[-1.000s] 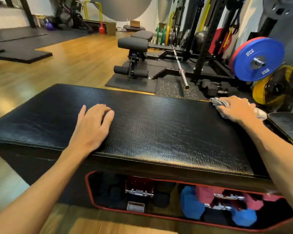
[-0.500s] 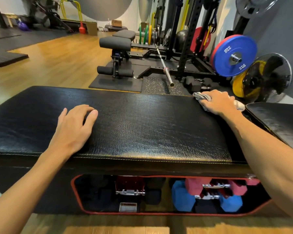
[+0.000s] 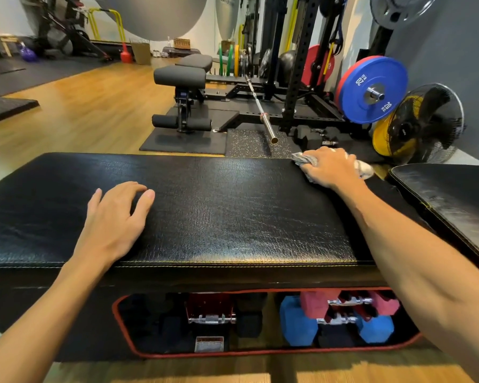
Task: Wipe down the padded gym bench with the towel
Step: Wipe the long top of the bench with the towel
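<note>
While I watched the feed, things stood so:
Right hand (image 3: 328,167): gripped the crumpled towel (image 3: 299,158) at the padded bench's (image 3: 233,211) far right corner.
Left hand (image 3: 114,222): rested on the pad, fingers loosely spread, holding nothing.

Black padded surface (image 3: 233,211) across mid-frame. Left hand (image 3: 114,219) resting on it at centre left, fingers loosely bent. Right hand (image 3: 329,167) at upper right on the far edge, gripping a crumpled pale towel (image 3: 299,158). Blue and red dumbbells (image 3: 340,316) stored underneath at lower right. Blue weight plate (image 3: 371,89) at far upper right.
</note>
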A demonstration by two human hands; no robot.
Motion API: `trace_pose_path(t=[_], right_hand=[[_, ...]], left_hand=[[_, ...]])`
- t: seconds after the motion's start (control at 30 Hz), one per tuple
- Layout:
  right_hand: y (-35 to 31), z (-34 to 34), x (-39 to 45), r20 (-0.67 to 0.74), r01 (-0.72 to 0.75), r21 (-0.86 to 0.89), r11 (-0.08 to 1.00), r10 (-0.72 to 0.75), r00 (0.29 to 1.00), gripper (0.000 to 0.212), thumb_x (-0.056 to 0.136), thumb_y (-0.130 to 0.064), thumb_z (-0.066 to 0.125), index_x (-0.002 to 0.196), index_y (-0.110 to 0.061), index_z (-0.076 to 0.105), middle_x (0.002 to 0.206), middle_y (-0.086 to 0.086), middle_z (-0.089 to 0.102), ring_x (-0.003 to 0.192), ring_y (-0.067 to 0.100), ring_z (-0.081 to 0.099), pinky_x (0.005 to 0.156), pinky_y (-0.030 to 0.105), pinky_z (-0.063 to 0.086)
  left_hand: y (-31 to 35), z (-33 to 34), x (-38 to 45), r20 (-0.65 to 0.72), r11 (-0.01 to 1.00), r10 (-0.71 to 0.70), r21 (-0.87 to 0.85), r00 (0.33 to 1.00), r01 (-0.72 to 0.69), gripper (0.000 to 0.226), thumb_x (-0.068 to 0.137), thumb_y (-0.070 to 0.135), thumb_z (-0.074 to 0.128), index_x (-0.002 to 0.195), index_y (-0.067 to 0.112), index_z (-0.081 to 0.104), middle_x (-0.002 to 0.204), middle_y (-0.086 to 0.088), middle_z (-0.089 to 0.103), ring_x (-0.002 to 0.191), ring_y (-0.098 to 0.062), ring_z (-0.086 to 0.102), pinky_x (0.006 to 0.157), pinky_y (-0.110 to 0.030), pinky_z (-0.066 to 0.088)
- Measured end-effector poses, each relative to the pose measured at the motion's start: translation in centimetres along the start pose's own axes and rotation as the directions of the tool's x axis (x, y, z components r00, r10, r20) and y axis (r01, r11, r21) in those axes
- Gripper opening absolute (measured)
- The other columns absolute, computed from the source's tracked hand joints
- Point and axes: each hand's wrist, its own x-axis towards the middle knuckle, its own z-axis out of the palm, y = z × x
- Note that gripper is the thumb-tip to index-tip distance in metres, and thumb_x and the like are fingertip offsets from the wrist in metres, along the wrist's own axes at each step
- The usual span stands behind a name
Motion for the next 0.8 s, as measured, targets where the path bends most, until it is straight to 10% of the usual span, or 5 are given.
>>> trace_pose_path(t=[0.57, 0.8], right_hand=[[-12.4, -0.3, -10.7, -0.044, 0.335, 0.119, 0.935, -0.332, 0.942, 0.04, 0.09, -0.054, 0.047, 0.127, -0.044, 0.054, 0.135, -0.003, 0.052, 0.128, 0.036, 0.039, 0.1, 0.055, 0.028], [-12.6, -1.1, -13.8, -0.036, 0.334, 0.123, 0.935, -0.332, 0.943, 0.043, 0.092, -0.054, 0.047, 0.133, -0.043, 0.052, 0.14, -0.005, 0.049, 0.13, 0.034, 0.036, 0.104, 0.054, 0.027]], left_hand=[[0.1, -0.3, 0.3, 0.153, 0.997, -0.066, 0.05, 0.986, 0.059, 0.05, 0.098, 0.051, 0.027, 0.118, 0.019, 0.06, 0.12, 0.001, 0.061, 0.114, -0.02, 0.054, 0.115, -0.053, 0.017], [3.7, -0.5, 0.1, 0.15, 0.95, -0.037, 0.313, 0.988, -0.012, 0.045, 0.101, 0.038, 0.033, 0.125, 0.01, 0.058, 0.137, -0.008, 0.053, 0.131, -0.024, 0.044, 0.113, -0.049, 0.019]])
